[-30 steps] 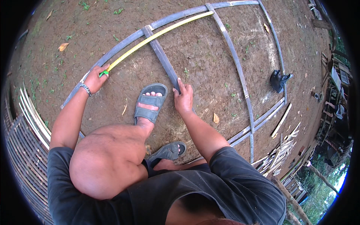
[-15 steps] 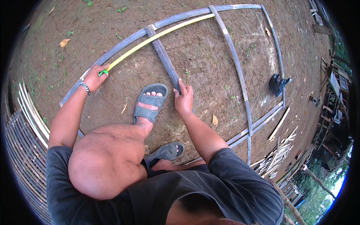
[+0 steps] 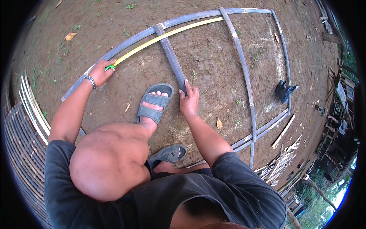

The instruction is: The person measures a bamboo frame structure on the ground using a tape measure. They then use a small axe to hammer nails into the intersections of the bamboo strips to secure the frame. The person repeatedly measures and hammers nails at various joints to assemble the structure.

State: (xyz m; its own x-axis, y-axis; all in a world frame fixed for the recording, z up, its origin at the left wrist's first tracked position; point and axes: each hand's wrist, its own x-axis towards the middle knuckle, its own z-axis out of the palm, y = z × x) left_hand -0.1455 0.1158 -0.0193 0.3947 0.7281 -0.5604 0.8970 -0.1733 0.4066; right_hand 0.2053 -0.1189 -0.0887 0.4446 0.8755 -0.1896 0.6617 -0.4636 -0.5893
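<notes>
My left hand (image 3: 101, 73) is closed around a tape measure, whose green case (image 3: 109, 68) shows at my fingertips. Its yellow blade (image 3: 160, 37) runs out along the inner side of the long far slat (image 3: 190, 16) of a wooden frame on the ground. The blade passes over one crosspiece (image 3: 171, 55) and ends by a second crosspiece (image 3: 239, 53). My right hand (image 3: 189, 100) grips the near part of the first crosspiece, fingers along its edge. The lower end of that crosspiece is hidden behind my hand and arm.
My sandalled foot (image 3: 155, 101) stands inside the frame. A black plastic bag (image 3: 283, 92) lies by the frame's right side. Scattered thin sticks (image 3: 280, 162) lie at the lower right, and a slatted panel (image 3: 23, 152) with pale strips (image 3: 33, 107) is at the left.
The view has shifted slightly. Both hands keep nearly the same places on the tape measure and the crosspiece, and the blade stays stretched out.
</notes>
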